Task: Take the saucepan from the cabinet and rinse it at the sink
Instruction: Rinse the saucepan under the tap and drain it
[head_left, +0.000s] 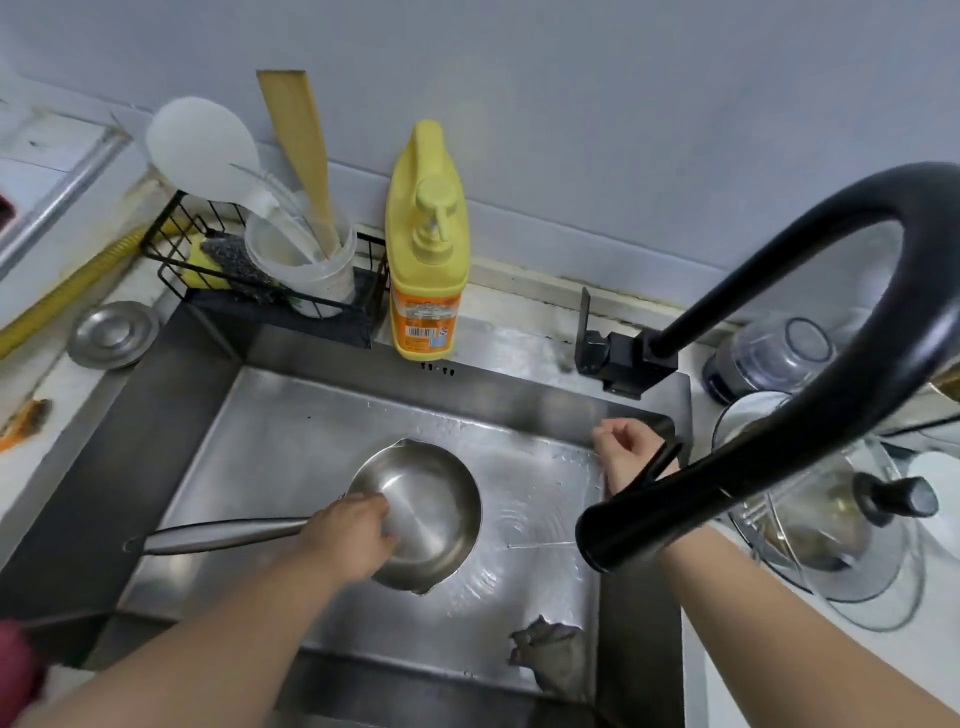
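While the saucepan (421, 514) sits in the sink (218, 441), handle pointing left, the left hand (349, 535) grips its rim; the right hand (626, 452), loosely curled and empty, hovers beside the faucet (779, 389).

A single head-worn wide-angle camera looks steeply down and forward from above the sink (171, 447), close to it. The faucet (852, 395) arches very near the lens at right. The view faces the back wall (571, 93), with the counter edges curved by lens distortion. Both forearms enter from the bottom edge.
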